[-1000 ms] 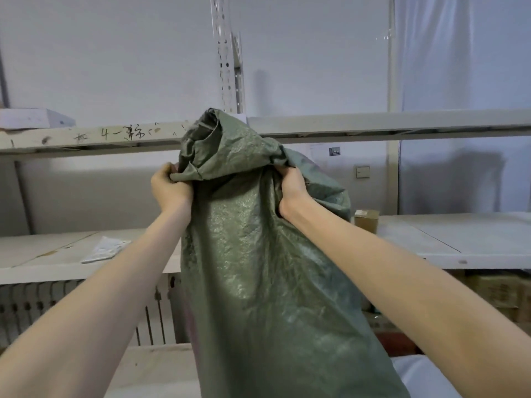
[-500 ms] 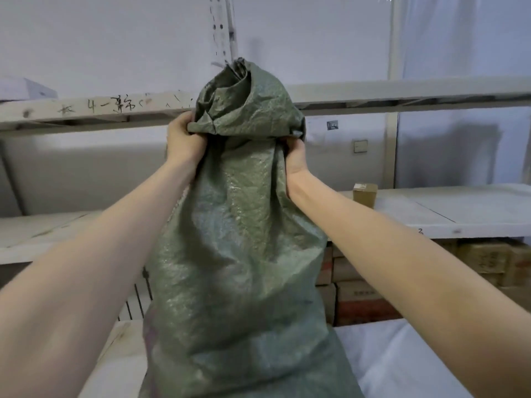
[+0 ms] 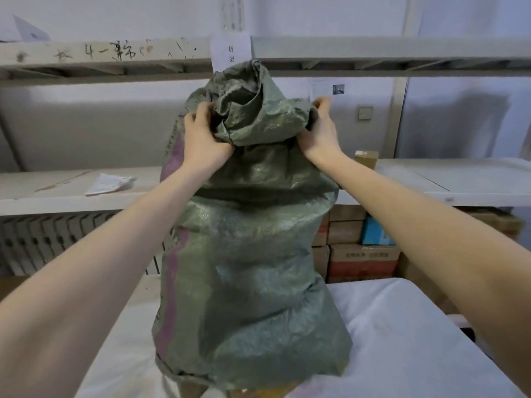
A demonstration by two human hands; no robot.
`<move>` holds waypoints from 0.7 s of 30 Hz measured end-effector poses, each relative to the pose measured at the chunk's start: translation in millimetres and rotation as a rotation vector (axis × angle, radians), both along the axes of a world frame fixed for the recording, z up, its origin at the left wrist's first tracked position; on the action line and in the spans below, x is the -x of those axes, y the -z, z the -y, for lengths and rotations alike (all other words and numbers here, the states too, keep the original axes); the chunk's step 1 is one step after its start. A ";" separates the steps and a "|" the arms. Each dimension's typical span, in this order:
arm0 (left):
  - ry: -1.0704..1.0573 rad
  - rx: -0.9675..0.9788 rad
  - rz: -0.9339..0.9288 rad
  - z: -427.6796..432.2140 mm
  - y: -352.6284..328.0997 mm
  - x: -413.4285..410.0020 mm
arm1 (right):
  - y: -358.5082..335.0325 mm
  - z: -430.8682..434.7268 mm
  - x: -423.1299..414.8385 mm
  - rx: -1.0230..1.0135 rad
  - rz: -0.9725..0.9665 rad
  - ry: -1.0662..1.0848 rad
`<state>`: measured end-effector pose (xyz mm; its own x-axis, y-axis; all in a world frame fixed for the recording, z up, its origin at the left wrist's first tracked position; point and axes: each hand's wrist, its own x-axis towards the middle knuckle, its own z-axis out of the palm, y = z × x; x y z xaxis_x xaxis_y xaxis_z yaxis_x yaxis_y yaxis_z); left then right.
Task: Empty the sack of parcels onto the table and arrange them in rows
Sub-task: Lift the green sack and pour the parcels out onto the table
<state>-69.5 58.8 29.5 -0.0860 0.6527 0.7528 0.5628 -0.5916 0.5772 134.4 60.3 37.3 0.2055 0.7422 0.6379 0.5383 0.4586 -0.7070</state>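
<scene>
Left hand (image 3: pixel 205 136), right hand (image 3: pixel 319 130) grip sack (image 3: pixel 253 254); label (image 3: pixel 230 51) 货架

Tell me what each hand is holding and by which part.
Both hold the green sack by its bunched top end: the left hand grips the left side of the bunch, the right hand grips the right side.

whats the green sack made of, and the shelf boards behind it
The sack looks like woven plastic fabric, probably polypropylene: dull green with a fine glinting weave and stiff, crisp creases. The shelf boards look like wood painted off-white, matte and scuffed, with dark handwriting on the front edge; the paint leaves that uncertain.
</scene>
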 end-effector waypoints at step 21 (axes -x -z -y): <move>-0.166 0.110 -0.309 18.2 -12.6 -121.4 | -26.9 33.8 -112.6 0.064 0.024 -0.154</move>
